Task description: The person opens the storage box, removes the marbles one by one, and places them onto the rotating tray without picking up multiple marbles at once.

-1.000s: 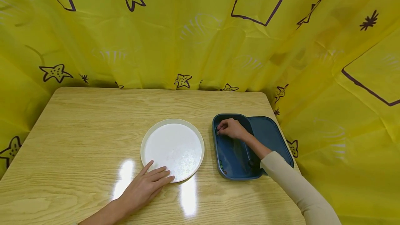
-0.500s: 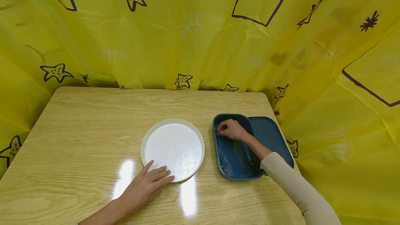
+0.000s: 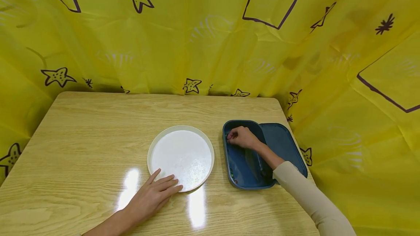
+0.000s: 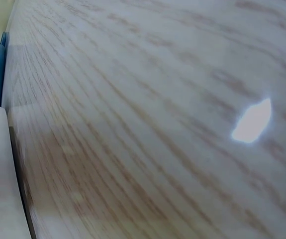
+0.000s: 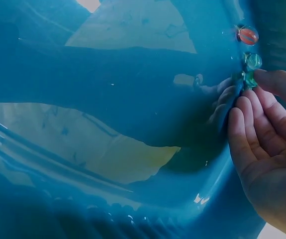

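My right hand (image 3: pixel 243 137) reaches into a dark blue plastic box (image 3: pixel 225 163) on the right side of the table. In the right wrist view its thumb and fingertips pinch a small green glass marble (image 5: pixel 249 79) by the box wall. Right beside that sit a clear greenish marble (image 5: pixel 253 60) and a red-streaked marble (image 5: pixel 248 35). More marbles (image 3: pixel 232 173) lie in the box's near left corner. My left hand (image 3: pixel 152 196), fingers spread and fairly straight, rests on the near edge of a round white tray (image 3: pixel 183 152).
A dark blue lid (image 3: pixel 283 142) lies to the right of the box, partly behind it. All stand on a wooden table (image 3: pixel 98 130). A yellow curtain (image 3: pixel 170 39) printed with starfish hangs behind and along the right side.
Very little differs. My right hand's fingers have shifted slightly at the box's left wall, and the head view has tilted a touch. The left hand stays on the tray.
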Motion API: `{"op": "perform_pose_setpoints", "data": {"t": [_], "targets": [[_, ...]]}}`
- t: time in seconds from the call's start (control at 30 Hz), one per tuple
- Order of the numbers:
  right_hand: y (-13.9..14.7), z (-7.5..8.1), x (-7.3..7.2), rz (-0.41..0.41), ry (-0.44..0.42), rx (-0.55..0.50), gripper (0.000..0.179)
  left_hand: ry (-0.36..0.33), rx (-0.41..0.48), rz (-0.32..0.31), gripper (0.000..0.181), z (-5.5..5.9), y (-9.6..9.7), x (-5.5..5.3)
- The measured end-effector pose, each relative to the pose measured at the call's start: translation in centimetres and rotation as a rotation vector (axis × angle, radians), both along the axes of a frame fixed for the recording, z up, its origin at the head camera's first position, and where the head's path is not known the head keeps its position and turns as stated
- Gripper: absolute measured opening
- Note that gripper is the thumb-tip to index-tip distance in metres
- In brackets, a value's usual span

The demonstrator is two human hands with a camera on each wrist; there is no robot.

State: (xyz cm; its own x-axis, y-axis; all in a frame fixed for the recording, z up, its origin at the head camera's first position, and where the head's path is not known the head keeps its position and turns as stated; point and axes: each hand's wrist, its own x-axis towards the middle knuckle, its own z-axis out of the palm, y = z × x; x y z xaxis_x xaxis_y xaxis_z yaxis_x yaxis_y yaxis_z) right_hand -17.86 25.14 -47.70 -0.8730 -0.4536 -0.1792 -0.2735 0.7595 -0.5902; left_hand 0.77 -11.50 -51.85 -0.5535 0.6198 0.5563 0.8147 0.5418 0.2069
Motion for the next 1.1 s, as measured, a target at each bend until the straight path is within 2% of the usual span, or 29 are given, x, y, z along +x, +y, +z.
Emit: {"op": "perform_pose_setpoints", "data": {"t": [0.27, 0.4, 0.57, 0.77, 0.97, 1.1], "targets": [[0.1, 0.2, 0.1, 0.006, 0.027, 0.030, 0.008, 0.010, 0.012, 0.004, 0.053, 0.0, 0.1, 0.0], [0.6, 0.4, 0.3, -0.016, 0.034, 0.025, 0.008, 0.013, 0.011, 0.003, 0.053, -0.1, 0.1, 0.0], [1.3, 1.1, 0.4, -0.070, 0.020, -0.035, 0.007, 0.010, 0.005, 0.006, 0.054, -0.1, 0.1, 0.0], [1.6, 2.8, 0.7, -0.135, -0.014, -0.142, 0.010, 0.012, 0.009, 0.007, 0.054, -0.2, 0.1, 0.0], [1.0, 4.6, 1.0, -0.143, -0.001, -0.247, 0.013, 0.015, 0.010, 0.011, 0.054, -0.2, 0.1, 0.0], [-0.1, 5.7, 1.1, -0.129, 0.012, -0.272, 0.013, 0.014, 0.011, 0.010, 0.054, -0.1, 0.1, 0.0]]}}
